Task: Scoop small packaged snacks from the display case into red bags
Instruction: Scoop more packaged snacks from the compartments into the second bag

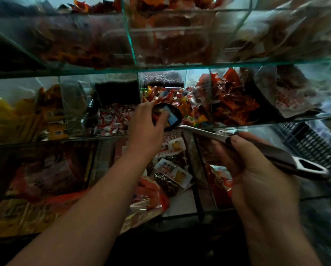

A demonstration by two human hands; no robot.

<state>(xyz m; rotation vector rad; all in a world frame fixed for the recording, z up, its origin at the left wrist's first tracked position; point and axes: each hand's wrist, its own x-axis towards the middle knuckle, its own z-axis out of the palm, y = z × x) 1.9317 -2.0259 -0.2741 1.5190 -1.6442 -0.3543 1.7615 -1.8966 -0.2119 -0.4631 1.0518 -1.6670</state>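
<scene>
A metal ladle (175,120) with a dark bowl is held over the middle glass compartment of the display case (180,66). My right hand (243,166) grips its long handle (266,148) near the middle. Several small wrapped snacks lie in the ladle's bowl. My left hand (149,121) cups the bowl's left rim, its fingers curled over the snacks inside. Behind the ladle lies a heap of colourful small packaged snacks (172,98). A red bag (149,196) lies low in the lower compartment, between my two arms.
Glass dividers split the shelves into bins: white-and-red candies (111,120) at left, orange packets (233,100) at right, yellow packs (51,116) at far left. Larger printed packets (172,169) lie in the lower bin. A black plastic crate (312,146) stands at right.
</scene>
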